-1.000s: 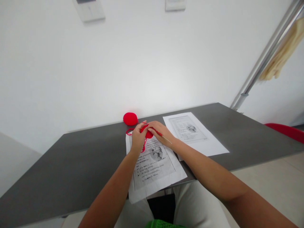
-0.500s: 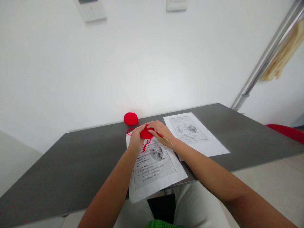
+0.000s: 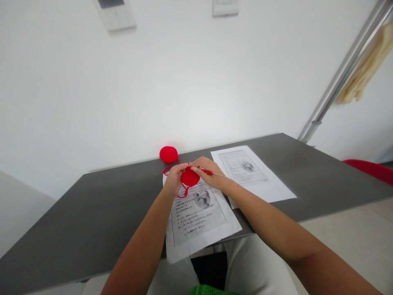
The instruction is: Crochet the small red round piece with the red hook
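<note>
My left hand (image 3: 174, 178) pinches the left edge of a round red crochet piece (image 3: 190, 177). In my right hand (image 3: 210, 169) is a crochet hook (image 3: 207, 172) with a red grip and a thin metal shaft. The hook's tip meets the piece's top edge between both hands, though the fingers partly hide it. A red yarn ball (image 3: 168, 154) lies behind my left hand, and a strand runs from it toward my fingers. Loose red yarn (image 3: 185, 192) dangles below the piece, over a printed sheet (image 3: 199, 229).
A second printed sheet (image 3: 258, 174) lies to the right on the dark table (image 3: 123, 213). The white wall (image 3: 184, 82) rises along the back edge. At right stand a metal pole (image 3: 340, 78) with beige cloth (image 3: 367, 67) and a red curved object (image 3: 368, 170).
The round piece has turned to face me more fully. The hook has swung to a flatter angle, and my right fingers have shifted along with it.
</note>
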Action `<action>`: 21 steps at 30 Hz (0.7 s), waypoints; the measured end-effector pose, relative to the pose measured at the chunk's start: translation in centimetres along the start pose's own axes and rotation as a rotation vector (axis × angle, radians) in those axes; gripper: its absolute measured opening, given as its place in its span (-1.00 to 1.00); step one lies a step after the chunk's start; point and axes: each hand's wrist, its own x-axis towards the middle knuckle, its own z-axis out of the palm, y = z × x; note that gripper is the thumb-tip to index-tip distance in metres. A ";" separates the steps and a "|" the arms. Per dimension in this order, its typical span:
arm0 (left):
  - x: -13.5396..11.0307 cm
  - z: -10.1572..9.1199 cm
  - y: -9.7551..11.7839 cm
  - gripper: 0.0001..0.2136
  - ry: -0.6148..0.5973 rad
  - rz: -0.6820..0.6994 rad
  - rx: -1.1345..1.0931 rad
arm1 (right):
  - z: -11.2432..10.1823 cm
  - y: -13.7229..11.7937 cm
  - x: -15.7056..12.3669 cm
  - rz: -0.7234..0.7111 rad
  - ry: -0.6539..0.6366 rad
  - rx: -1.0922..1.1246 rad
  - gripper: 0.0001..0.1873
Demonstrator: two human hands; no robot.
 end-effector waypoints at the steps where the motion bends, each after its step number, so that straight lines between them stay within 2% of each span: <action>1: 0.0 -0.1 0.0 -0.87 -0.010 0.020 0.032 | 0.0 0.0 0.0 0.006 -0.004 0.000 -0.74; 6: 0.4 -0.9 -0.3 -0.89 -0.043 0.126 0.206 | 0.0 0.2 0.0 0.028 -0.018 0.013 -0.69; 13: 1.0 -1.9 -0.8 -0.88 -0.023 0.206 0.385 | 0.0 0.3 0.1 0.071 -0.024 0.041 -0.61; 17: 0.9 -1.7 -0.6 -0.88 0.006 0.270 0.497 | 0.0 0.2 0.2 0.072 -0.031 0.039 -0.59; 21: 0.3 -1.1 -0.1 -0.88 -0.047 0.328 0.581 | 0.0 0.2 0.3 0.059 -0.012 0.025 -0.58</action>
